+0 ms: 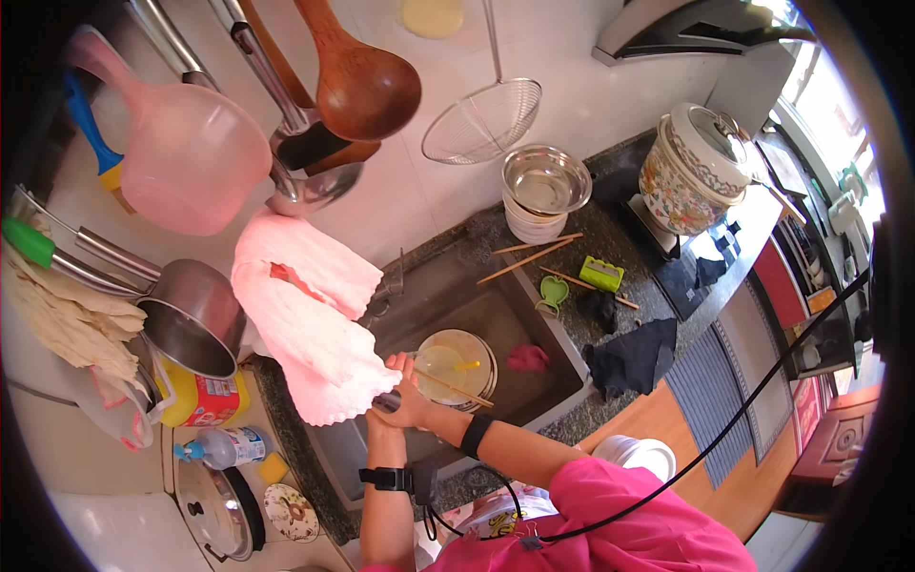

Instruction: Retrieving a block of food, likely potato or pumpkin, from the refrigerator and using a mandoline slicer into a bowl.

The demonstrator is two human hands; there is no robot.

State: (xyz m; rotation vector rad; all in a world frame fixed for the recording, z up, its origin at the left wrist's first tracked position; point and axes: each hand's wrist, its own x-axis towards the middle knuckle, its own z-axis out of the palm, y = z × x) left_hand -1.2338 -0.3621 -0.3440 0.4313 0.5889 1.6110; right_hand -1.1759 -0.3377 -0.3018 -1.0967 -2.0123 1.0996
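Note:
My right hand (410,399) and my left hand (384,420) come together over the left part of the sink (565,390), close to stacked bowls (493,368). A pink cloth (300,322) hangs in front and hides part of both hands, mostly the left. A dark, rounded thing (387,402) shows between them; what it is, and whether either hand grips it, I cannot tell. The top bowl has a yellow object (467,365) in it, and chopsticks (457,390) lie across its rim. A dark pink cloth (527,358) lies in the sink to the right of the bowls.
Ladles, a pink plastic dipper (193,157) and a saucepan (193,322) hang at left. The faucet (389,289) is at the sink's back. Nested metal bowls (547,182), a green sharpener-like object (601,274) and black cloth (636,357) are on the right counter. A black cable (686,475) crosses the view.

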